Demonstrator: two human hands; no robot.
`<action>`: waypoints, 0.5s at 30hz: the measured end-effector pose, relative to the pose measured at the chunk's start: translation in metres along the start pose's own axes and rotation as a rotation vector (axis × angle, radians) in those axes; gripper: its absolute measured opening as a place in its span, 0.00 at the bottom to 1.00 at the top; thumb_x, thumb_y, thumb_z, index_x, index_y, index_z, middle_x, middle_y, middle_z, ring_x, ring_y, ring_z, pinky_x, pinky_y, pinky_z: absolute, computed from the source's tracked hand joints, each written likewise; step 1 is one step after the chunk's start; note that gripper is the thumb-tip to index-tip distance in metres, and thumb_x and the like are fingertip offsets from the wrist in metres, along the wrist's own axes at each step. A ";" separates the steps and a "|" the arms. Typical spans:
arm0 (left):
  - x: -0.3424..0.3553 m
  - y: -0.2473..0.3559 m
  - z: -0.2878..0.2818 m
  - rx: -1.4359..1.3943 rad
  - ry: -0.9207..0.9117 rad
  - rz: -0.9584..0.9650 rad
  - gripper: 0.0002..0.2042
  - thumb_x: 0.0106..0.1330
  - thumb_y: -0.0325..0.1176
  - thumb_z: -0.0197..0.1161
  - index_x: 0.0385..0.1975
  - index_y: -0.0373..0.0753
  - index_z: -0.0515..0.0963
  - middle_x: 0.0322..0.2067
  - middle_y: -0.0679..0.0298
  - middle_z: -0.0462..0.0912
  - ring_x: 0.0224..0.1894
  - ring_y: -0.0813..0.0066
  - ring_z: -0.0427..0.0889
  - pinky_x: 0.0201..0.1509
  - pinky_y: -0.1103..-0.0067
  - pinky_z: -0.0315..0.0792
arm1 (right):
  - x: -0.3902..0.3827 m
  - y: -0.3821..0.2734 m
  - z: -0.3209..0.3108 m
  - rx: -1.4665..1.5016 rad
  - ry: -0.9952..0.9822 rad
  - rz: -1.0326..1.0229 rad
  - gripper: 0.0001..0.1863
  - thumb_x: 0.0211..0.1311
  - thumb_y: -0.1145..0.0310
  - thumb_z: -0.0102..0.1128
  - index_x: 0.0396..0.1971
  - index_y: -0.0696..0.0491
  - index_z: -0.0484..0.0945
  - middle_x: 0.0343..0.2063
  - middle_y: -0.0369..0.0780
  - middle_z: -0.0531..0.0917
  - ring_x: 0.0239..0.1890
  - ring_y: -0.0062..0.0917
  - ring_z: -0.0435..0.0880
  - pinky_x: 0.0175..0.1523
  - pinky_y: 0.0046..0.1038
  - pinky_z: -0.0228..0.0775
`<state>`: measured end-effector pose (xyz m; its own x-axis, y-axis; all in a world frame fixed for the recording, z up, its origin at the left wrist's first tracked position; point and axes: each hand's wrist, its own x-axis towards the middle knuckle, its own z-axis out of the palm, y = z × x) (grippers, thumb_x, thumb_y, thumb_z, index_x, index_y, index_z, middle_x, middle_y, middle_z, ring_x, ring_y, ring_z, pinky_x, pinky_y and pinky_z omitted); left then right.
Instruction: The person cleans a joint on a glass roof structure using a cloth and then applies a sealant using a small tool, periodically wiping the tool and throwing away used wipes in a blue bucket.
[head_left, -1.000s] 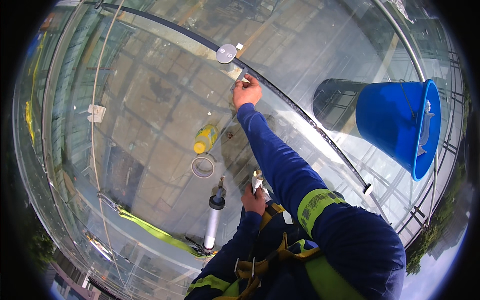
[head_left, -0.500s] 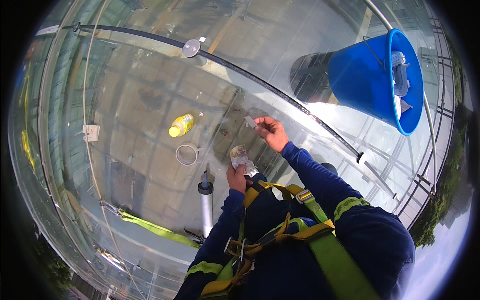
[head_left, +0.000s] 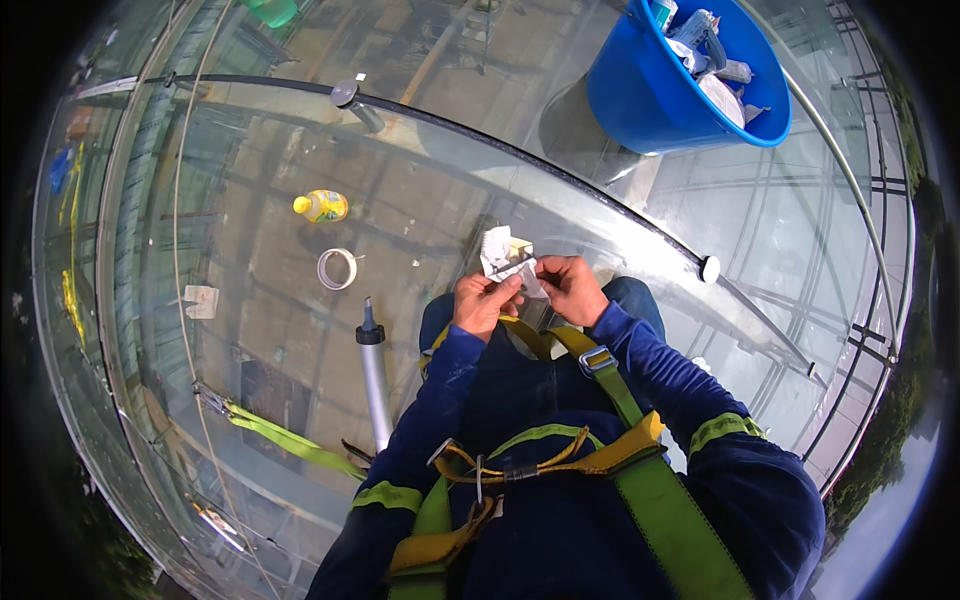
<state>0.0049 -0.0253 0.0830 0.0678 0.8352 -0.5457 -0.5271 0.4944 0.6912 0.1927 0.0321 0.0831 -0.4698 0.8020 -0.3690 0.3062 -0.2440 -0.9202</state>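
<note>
In front of my lap, both hands meet at a crumpled piece of white paper (head_left: 497, 250). My left hand (head_left: 483, 304) is closed round its lower part. Fingers of my right hand (head_left: 572, 289) pinch a small flat grey piece (head_left: 529, 267) against the paper's right side; the fingers partly cover it. A thin dark edge crosses the paper there. To the left of my left arm lies a silver caulking gun (head_left: 376, 390) with a dark nozzle. Beyond it are a roll of tape (head_left: 325, 280) and a yellow bottle (head_left: 327, 206) on its side.
A blue bucket (head_left: 640, 90) with crumpled wrappers stands at the far right. A black seam (head_left: 520, 158) with round metal fittings (head_left: 345, 94) crosses the glass surface. At left lie a rope (head_left: 177, 190), a green strap (head_left: 295, 452) and a square tan piece (head_left: 201, 301).
My right hand has come down and inward with the grey piece, from apart to touching the paper. My left hand has raised the paper slightly. The whole view has shifted.
</note>
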 end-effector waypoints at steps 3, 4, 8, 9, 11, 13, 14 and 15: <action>-0.003 -0.023 0.006 -0.005 0.134 0.061 0.09 0.66 0.33 0.69 0.35 0.32 0.82 0.24 0.66 0.82 0.21 0.81 0.77 0.22 0.82 0.71 | -0.021 0.001 0.000 0.038 0.006 -0.036 0.10 0.58 0.83 0.62 0.40 0.63 0.83 0.30 0.41 0.87 0.35 0.16 0.82 0.42 0.23 0.75; 0.001 -0.028 0.004 -0.007 0.196 0.054 0.09 0.67 0.33 0.68 0.34 0.33 0.81 0.23 0.66 0.82 0.19 0.81 0.76 0.21 0.83 0.69 | -0.026 -0.002 -0.004 0.054 0.013 0.031 0.09 0.58 0.82 0.62 0.40 0.63 0.83 0.30 0.41 0.87 0.34 0.16 0.81 0.42 0.24 0.75; 0.048 -0.029 -0.078 -0.120 0.392 0.243 0.10 0.72 0.36 0.61 0.42 0.35 0.81 0.29 0.66 0.82 0.25 0.82 0.77 0.23 0.82 0.69 | -0.018 -0.008 -0.038 -0.070 -0.148 0.141 0.17 0.57 0.77 0.66 0.48 0.62 0.80 0.30 0.40 0.85 0.36 0.20 0.82 0.47 0.28 0.75; 0.064 -0.025 -0.087 -0.027 0.518 0.342 0.11 0.73 0.37 0.60 0.44 0.35 0.80 0.30 0.67 0.82 0.27 0.81 0.78 0.26 0.81 0.72 | -0.007 -0.016 -0.048 -0.208 -0.105 0.064 0.19 0.59 0.74 0.64 0.52 0.61 0.79 0.29 0.41 0.84 0.35 0.22 0.82 0.46 0.29 0.74; 0.091 -0.026 -0.168 0.278 0.728 0.642 0.14 0.73 0.37 0.58 0.49 0.34 0.78 0.38 0.61 0.83 0.38 0.66 0.82 0.43 0.71 0.77 | 0.048 -0.046 -0.038 -0.352 -0.148 -0.034 0.18 0.61 0.74 0.60 0.52 0.59 0.79 0.31 0.43 0.84 0.35 0.26 0.82 0.46 0.30 0.74; 0.129 -0.034 -0.155 0.524 0.823 0.685 0.14 0.71 0.36 0.57 0.50 0.33 0.76 0.44 0.56 0.81 0.43 0.59 0.80 0.49 0.67 0.74 | 0.106 -0.045 -0.059 -0.458 -0.060 -0.114 0.19 0.60 0.75 0.59 0.53 0.57 0.78 0.33 0.44 0.84 0.36 0.30 0.83 0.47 0.31 0.74; 0.144 -0.030 -0.148 0.807 0.915 0.735 0.15 0.70 0.35 0.57 0.51 0.32 0.75 0.50 0.52 0.80 0.49 0.52 0.79 0.56 0.63 0.71 | 0.141 -0.046 -0.066 -0.520 -0.008 -0.182 0.20 0.60 0.76 0.59 0.54 0.56 0.77 0.34 0.45 0.85 0.37 0.32 0.84 0.48 0.33 0.75; 0.151 -0.031 -0.148 0.761 0.785 0.579 0.17 0.68 0.34 0.55 0.53 0.31 0.72 0.60 0.45 0.70 0.60 0.44 0.69 0.64 0.59 0.63 | 0.178 -0.051 -0.065 -0.582 -0.014 -0.211 0.20 0.60 0.76 0.58 0.54 0.55 0.77 0.36 0.47 0.85 0.39 0.36 0.85 0.49 0.35 0.75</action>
<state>-0.0944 0.0499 -0.0909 -0.6759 0.7366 -0.0230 0.3339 0.3339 0.8815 0.1469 0.2228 0.0722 -0.5794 0.7921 -0.1923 0.6052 0.2599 -0.7524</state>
